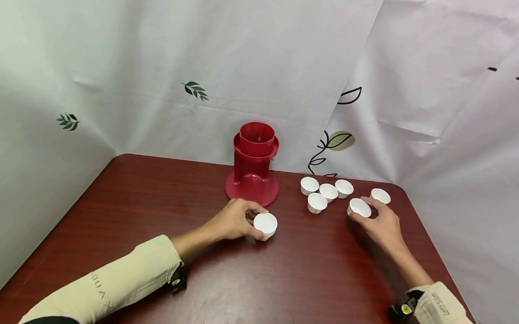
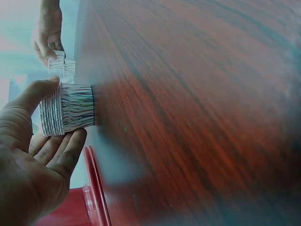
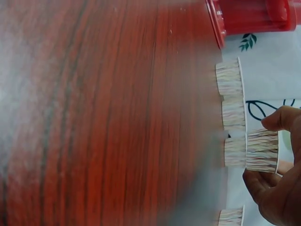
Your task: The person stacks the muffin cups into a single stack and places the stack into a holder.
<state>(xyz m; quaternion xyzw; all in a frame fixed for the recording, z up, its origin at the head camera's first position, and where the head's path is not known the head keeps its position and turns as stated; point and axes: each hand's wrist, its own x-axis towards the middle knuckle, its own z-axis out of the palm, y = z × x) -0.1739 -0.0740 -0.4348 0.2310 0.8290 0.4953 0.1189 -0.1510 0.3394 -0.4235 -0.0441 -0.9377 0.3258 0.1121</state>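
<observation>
Dispenser point(image 1: 254, 164) at table point(image 1: 152, 200) rear centre. Four cups point(image 1: 324, 192) clustered to its right, one more cup point(image 1: 380, 195) farther right. Left hand point(image 1: 234, 222) with cup point(image 1: 265, 224) before dispenser; right hand point(image 1: 381, 224) with cup point(image 1: 360, 208) before cluster's right side.

Both forearms reach forward in beige sleeves, with a small black device at each wrist. The left hand point(image 1: 234, 220) lies toward the middle, its thumb and fingers curled round a cup point(image 1: 265, 224). The right hand point(image 1: 381, 222) is farther right, fingers pinching another cup point(image 1: 360, 208).
</observation>
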